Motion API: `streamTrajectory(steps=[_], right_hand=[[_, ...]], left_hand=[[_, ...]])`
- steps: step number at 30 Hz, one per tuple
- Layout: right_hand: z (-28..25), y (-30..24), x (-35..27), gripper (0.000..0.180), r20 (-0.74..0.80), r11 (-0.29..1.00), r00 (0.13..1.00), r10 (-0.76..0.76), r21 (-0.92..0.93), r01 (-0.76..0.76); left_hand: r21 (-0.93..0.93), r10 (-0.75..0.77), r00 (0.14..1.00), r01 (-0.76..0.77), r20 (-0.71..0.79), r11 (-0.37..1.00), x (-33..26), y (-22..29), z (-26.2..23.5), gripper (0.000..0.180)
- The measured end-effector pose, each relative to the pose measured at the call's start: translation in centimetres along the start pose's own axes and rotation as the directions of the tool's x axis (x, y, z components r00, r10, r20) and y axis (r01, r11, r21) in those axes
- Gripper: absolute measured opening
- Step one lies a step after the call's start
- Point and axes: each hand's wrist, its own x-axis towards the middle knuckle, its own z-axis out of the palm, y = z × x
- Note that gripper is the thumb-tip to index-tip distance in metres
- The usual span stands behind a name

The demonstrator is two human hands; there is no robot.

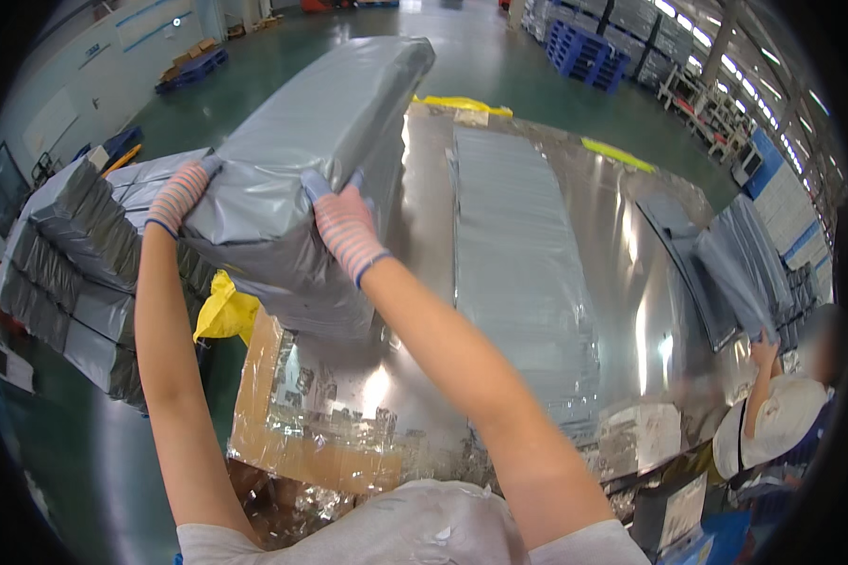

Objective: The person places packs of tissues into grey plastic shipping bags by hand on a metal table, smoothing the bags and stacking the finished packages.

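A long, bulky package wrapped in grey plastic stands at the left end of the metal table, stretching away from me. My left hand, in a pink-and-white striped glove, grips its near left upper corner. Wearing the same kind of glove, my right hand clutches the plastic at the near right upper corner, fingers bent into the film. To the right of the package lies a long, flat stack of grey plastic sheets or bags.
Stacked grey-wrapped packages stand left, near yellow plastic. Clear tape and brown cardboard cover the table's near left corner. At right, a co-worker handles grey plastic sheets. Blue pallets stand far off.
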Motion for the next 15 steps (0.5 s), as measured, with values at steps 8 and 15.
streamTrajectory(steps=[8,15], right_hand=[[-7.4,17.1,-2.9,0.055,0.324,0.817,0.935,-0.143,-0.495,0.296],[-29.1,37.4,-7.6,0.031,-0.512,0.573,0.823,0.246,-0.608,-0.549]], left_hand=[[-0.556,-0.515,0.806,0.294,-0.293,0.777,-7.1,2.0,1.8,0.035],[-0.399,-0.141,0.984,0.088,-0.105,0.913,-25.4,29.7,19.5,0.048]])
